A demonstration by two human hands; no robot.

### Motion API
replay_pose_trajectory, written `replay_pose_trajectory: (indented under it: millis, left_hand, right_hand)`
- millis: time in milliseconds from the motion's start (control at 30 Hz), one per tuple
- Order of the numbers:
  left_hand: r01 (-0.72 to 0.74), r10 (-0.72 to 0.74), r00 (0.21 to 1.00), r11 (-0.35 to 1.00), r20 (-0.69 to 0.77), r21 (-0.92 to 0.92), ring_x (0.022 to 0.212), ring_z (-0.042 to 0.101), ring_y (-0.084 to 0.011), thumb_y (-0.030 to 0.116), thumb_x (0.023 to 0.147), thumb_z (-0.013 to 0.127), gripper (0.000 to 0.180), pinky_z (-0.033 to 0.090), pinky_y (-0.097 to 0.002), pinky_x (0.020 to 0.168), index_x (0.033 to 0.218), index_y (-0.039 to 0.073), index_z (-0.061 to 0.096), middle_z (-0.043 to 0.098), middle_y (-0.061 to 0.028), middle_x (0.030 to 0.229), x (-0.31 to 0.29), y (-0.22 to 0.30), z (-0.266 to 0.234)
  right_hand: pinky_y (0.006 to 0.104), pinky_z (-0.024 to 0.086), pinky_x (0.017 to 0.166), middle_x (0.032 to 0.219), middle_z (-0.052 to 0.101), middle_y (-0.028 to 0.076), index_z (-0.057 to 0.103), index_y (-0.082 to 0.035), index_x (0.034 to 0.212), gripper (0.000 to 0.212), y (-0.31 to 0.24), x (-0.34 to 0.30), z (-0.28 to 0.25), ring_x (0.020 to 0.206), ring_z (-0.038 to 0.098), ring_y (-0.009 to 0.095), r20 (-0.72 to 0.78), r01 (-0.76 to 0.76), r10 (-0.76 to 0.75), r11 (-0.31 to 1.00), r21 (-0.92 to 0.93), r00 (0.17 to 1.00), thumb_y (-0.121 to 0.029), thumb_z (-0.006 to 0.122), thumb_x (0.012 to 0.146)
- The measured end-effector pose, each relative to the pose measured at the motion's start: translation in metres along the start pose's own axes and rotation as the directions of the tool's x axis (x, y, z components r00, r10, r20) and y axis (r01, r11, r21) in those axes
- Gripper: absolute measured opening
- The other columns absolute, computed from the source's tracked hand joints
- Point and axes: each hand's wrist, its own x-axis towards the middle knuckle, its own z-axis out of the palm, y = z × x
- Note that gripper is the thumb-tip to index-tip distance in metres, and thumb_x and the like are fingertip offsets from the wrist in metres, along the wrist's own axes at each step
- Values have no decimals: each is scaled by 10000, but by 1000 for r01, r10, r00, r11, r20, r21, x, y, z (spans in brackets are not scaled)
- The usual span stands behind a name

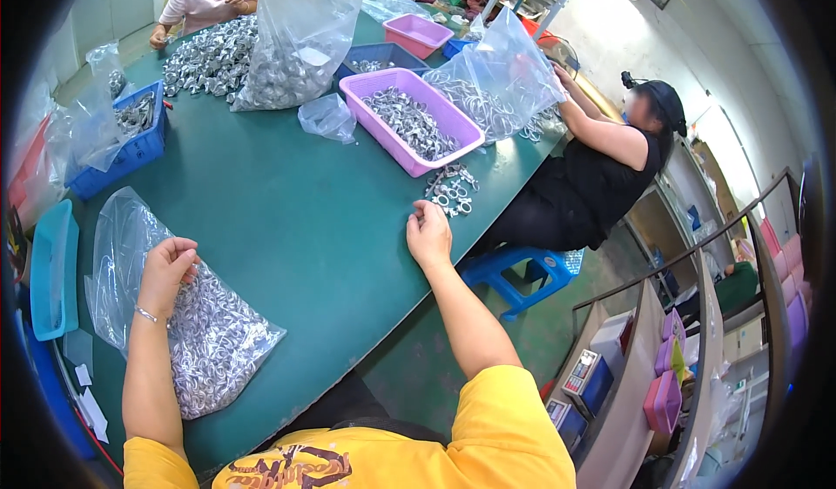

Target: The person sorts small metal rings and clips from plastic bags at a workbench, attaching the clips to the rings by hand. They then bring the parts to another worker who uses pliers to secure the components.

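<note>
My left hand (165,278) hovers over a clear plastic bag (119,245) lying on the green table. Its fingers curl in toward the thumb, and whatever they may hold is too small to see. Inside the bag's lower part are many small silvery metal pieces (213,341). Over the table's right side is my right hand (429,235), its fingers bent together; anything in them is hidden. Just beyond those fingertips lies a small loose group of ring-shaped metal parts (453,191). A lilac basket (353,97) filled with similar silvery parts stands behind that group.
A large clear bag (305,10) and a heap of metal parts (205,58) occupy the table's far side. Blue crates (113,162) and a turquoise tray (52,271) line the left. A co-worker in black (601,175) sits at right, handling another bag (505,80); another person (209,0) is opposite.
</note>
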Motion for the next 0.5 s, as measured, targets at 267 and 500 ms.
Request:
replay_pose_trajectory:
  millis: [267, 500]
  left_hand:
    - [31, -31, 999, 999, 8, 42, 605, 524, -58, 90, 826, 541, 121, 424, -183, 538, 917, 22, 581, 597, -22, 741, 0, -2, 1]
    - [26, -27, 1000, 1000, 15, 17, 606, 526, -65, 89, 832, 538, 119, 427, -185, 537, 921, 21, 576, 593, -23, 747, 2, -5, 4]
  right_hand:
    - [370, 451, 705, 832, 568, 99, 556, -43, 921, 189, 2, -2, -1, 798, 562, 273, -6, -10, 10, 1000, 22, 1000, -77, 563, 735]
    - [367, 451, 702, 821, 564, 94, 562, -44, 907, 180, 6, -4, -2, 793, 560, 269, -9, -19, 19, 999, 37, 1000, -72, 563, 729]
